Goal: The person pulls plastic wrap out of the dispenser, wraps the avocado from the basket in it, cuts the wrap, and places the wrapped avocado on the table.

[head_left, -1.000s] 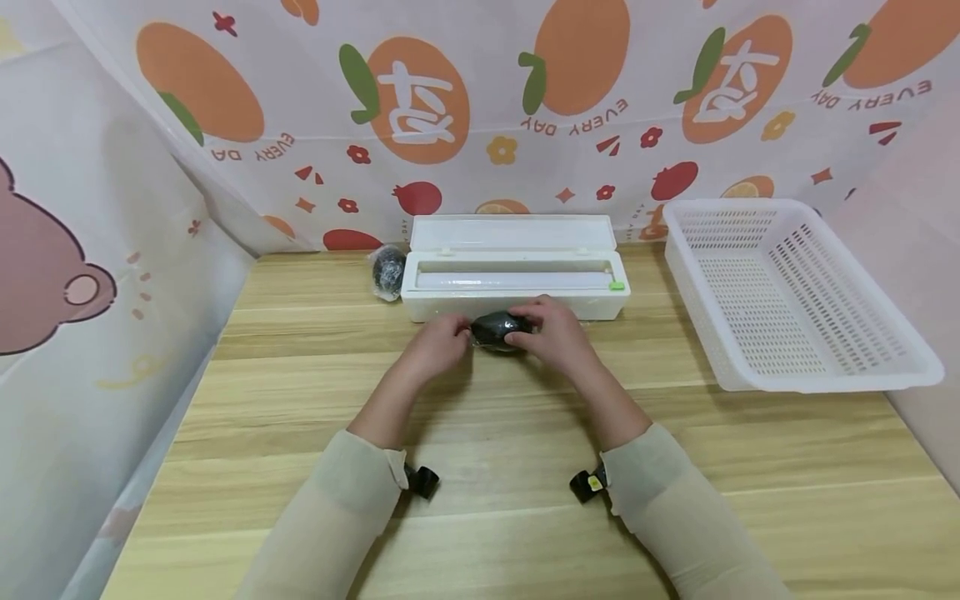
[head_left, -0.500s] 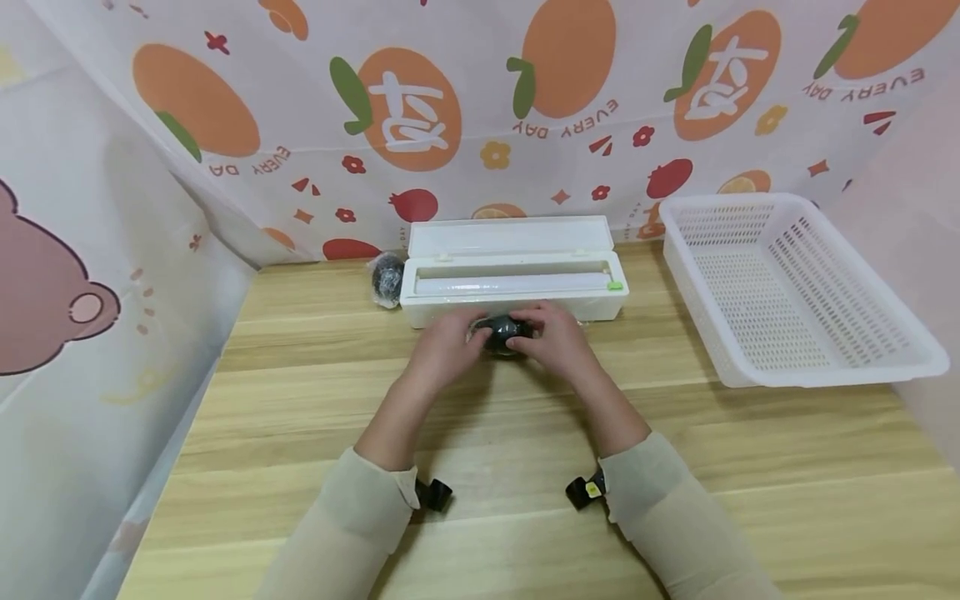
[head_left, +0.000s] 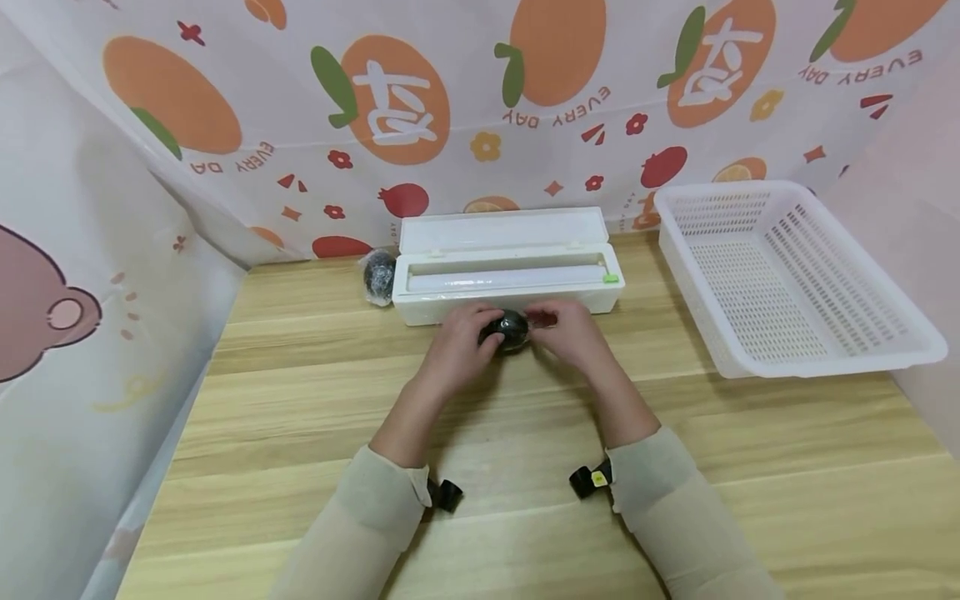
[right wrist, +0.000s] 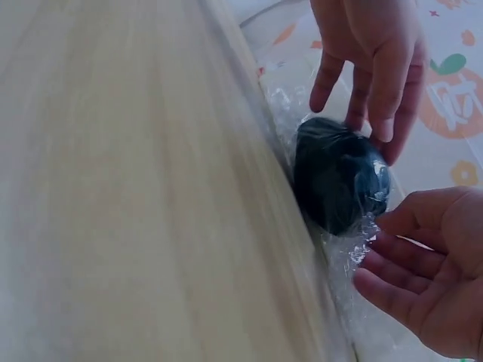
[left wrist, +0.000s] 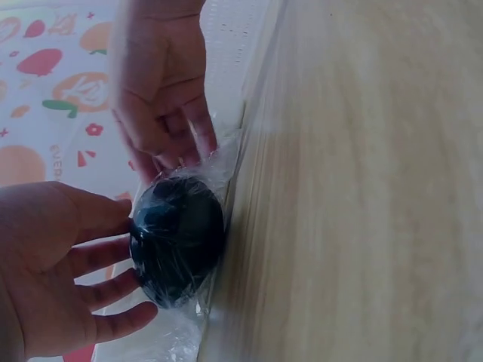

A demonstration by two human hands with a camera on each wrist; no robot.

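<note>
A dark avocado (head_left: 513,330) wrapped in clear cling film (right wrist: 349,255) lies on the wooden table, right before the white box. My left hand (head_left: 457,348) holds it from the left, thumb and fingers spread around that end; the left wrist view shows the fingertips on its side. With thumb and forefinger my right hand (head_left: 573,337) pinches the loose film at the avocado's right end. More crumpled film spreads under it in both wrist views. A second dark, film-wrapped avocado (head_left: 378,277) sits at the box's left end.
The long white cling film dispenser (head_left: 427,313) stands with its lid raised, a roll (head_left: 502,277) inside and a green slider (head_left: 611,279) at the right. A white perforated basket (head_left: 832,367) stands at the right. Printed cloth hangs behind the table (head_left: 300,400).
My left hand has moved from the loose film at the left end onto the avocado. My right hand has let go of the avocado's body and shifted right to the film. The head view has shifted slightly.
</note>
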